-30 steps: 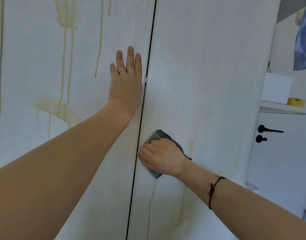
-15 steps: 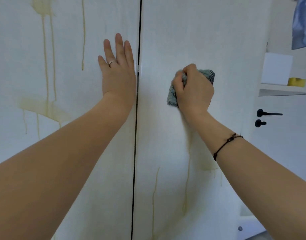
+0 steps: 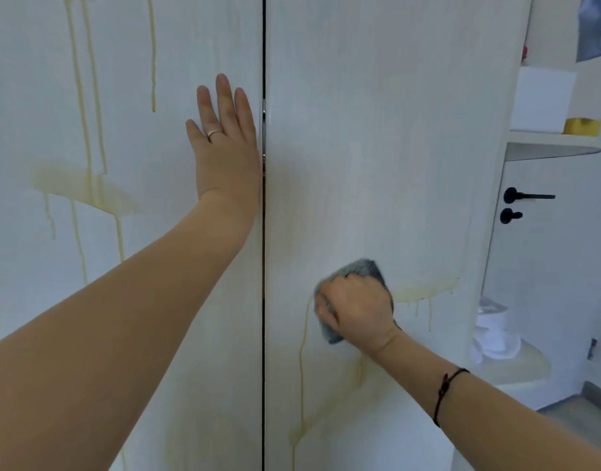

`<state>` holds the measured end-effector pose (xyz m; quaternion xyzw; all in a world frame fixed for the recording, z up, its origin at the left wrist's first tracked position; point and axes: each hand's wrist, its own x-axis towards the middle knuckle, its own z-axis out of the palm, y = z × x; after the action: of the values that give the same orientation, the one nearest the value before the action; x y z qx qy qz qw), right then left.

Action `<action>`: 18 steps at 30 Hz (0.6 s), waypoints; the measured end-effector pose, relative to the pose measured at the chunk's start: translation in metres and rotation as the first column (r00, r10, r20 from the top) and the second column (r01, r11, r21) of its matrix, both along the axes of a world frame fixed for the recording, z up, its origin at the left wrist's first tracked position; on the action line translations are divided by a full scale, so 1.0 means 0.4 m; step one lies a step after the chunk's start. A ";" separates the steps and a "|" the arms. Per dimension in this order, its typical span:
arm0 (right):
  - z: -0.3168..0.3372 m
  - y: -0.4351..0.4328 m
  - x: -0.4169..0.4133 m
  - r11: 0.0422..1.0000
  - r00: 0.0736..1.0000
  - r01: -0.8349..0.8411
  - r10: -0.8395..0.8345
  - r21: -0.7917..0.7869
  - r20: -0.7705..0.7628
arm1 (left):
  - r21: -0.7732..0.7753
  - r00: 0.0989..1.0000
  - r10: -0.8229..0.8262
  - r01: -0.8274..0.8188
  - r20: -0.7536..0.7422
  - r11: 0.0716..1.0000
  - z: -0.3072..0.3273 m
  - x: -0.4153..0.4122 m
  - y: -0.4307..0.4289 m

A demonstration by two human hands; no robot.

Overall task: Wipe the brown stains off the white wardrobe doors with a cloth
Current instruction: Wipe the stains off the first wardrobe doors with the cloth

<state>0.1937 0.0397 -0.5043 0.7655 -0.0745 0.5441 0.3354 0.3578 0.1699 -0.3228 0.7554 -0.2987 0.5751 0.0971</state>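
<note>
The soft grey woven cloth (image 3: 357,268) likely bunches easily; the right hand (image 3: 357,311) grips it balled on the right white wardrobe door (image 3: 377,130). The left hand (image 3: 226,147), fingers straight, presses the left door (image 3: 20,113) at its inner edge.

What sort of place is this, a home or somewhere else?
Likely a room in a home, perhaps a bedroom. Tall white wardrobe doors carry brownish drip stains, the right hand presses a grey cloth on one, and beside them are a black lever door handle and a shelf holding a white box.
</note>
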 end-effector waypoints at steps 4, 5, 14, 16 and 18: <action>0.014 0.000 -0.007 0.978 0.985 -0.100 0.072 -0.183 -0.155 | -0.028 1.000 0.021 -0.022 -0.019 0.999 -0.003 -0.009 -0.004; 0.049 0.000 -0.016 0.976 0.978 -0.104 0.066 -0.190 -0.196 | -0.030 0.999 0.024 -0.025 -0.024 0.999 -0.005 -0.011 -0.006; 0.422 -0.035 -0.061 0.946 0.911 0.025 -0.154 0.322 0.382 | -0.064 1.000 0.007 -0.009 -0.022 0.998 -0.017 -0.012 -0.005; 0.407 -0.044 -0.057 0.943 0.887 -0.012 -0.144 0.333 0.439 | -0.056 0.999 0.013 -0.015 -0.032 0.998 -0.037 -0.015 -0.006; 0.373 -0.046 -0.057 0.936 0.860 -0.048 -0.139 0.349 0.491 | -0.053 1.000 0.017 -0.019 -0.026 0.998 -0.057 -0.012 -0.007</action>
<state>0.1710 0.0212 -0.3553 0.6398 -0.2740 0.6963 0.1754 0.3528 0.1672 -0.3454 0.7625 -0.2752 0.5740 0.1158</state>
